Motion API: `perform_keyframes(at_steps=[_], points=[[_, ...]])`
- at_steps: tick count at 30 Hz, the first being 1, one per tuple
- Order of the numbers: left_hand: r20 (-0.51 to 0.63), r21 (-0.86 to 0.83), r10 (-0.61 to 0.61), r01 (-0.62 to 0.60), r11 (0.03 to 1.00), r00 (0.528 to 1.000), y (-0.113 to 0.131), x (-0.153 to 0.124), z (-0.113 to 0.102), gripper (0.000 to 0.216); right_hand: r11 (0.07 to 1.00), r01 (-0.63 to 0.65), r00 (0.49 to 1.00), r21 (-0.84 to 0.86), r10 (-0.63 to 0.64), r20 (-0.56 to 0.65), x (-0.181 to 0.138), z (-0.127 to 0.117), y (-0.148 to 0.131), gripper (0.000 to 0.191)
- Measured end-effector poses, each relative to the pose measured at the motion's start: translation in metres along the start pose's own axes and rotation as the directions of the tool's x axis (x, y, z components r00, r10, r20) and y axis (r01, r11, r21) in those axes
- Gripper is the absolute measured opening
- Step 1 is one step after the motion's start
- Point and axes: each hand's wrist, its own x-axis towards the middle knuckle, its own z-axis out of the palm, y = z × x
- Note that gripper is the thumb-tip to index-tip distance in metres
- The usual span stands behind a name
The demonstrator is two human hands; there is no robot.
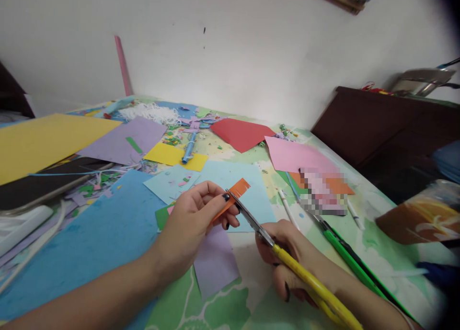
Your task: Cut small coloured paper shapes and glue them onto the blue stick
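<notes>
An orange paper strip (240, 188) is pinched between the thumb and fingers of my left hand (196, 210). Short slits run along one edge of the strip. My right hand (287, 253) grips a pair of scissors (305, 279) with yellow handles. The blade tips meet the strip close to my left thumb. Beneath the hands lie a light blue sheet (247, 172), a lilac paper piece (217, 263) and a green paper piece (162, 219), partly covered by my left hand.
A green cutter knife (352, 258) lies right of my right hand, near a white pen (287, 208). On the left are a dark phone (53, 179) and a large blue sheet (108, 234). Paper scraps and white string (151, 114) lie toward the wall.
</notes>
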Motion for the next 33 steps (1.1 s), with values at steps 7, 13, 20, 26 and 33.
perform_keyframes(at_steps=[7,13,20,26,33], points=[[-0.013,-0.006,-0.006,0.006,1.000,1.000,0.0026,-0.0005,0.0017,0.010,0.999,0.033,0.999,-0.016,-0.033,-0.010,0.0003,0.0007,-0.0009,0.038],[0.006,-0.048,-0.008,0.009,0.999,1.000,0.0029,-0.0009,-0.0001,0.007,0.999,0.002,1.000,-0.050,-0.002,0.002,-0.0007,-0.0008,0.0010,0.040],[0.015,-0.057,-0.016,0.017,0.998,1.000,0.0016,-0.0008,0.0000,0.009,0.994,0.041,0.999,-0.103,-0.044,-0.027,-0.0009,0.0013,-0.0003,0.043],[0.009,-0.065,-0.022,0.022,0.998,1.000,0.0025,0.0006,0.0006,0.009,0.987,0.071,0.996,-0.146,-0.078,-0.044,-0.0005,0.0019,-0.0005,0.047],[0.004,-0.055,-0.019,0.019,0.998,1.000,0.0022,-0.0001,0.0013,0.008,0.991,0.063,0.998,-0.120,-0.065,-0.015,-0.0012,0.0022,-0.0012,0.049]])
